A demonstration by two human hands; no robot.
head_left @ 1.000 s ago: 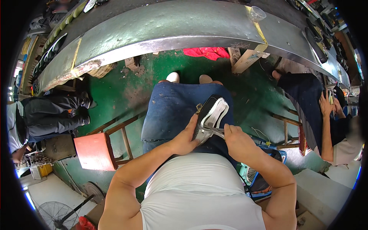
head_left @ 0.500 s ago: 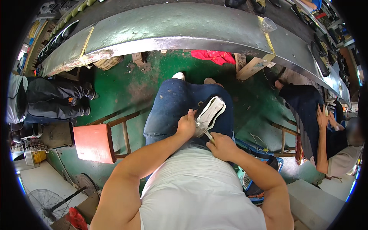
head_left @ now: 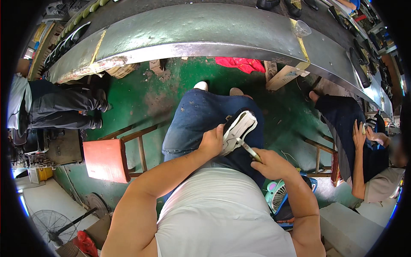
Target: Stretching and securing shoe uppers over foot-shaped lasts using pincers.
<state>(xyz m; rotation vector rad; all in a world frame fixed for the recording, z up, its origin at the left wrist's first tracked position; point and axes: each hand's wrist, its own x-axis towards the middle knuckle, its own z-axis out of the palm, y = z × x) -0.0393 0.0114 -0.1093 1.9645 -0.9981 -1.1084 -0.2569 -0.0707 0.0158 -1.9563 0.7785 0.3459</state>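
Note:
Over my lap, a partly made shoe (head_left: 244, 126), dark at the side with a white underside, tilts up and to the right. My left hand (head_left: 212, 141) is closed on its lower left side. My right hand (head_left: 269, 163) grips a slim hand tool (head_left: 249, 150) with a pale handle and a bare metal end. That metal end lies against or just over the near part of the shoe; contact is too small to tell. The exact kind of tool does not show.
A long metal-edged workbench (head_left: 192, 32) curves across the front, bearing shoes and a clear cup (head_left: 302, 28). A red-topped stool (head_left: 105, 160) stands left, a mint fan (head_left: 276, 192) right. People sit or stand on both sides; red cloth (head_left: 242, 64) lies under the bench.
My right hand has moved right and slightly down with the tool, showing more of its handle. The shoe has shifted slightly right in my left hand.

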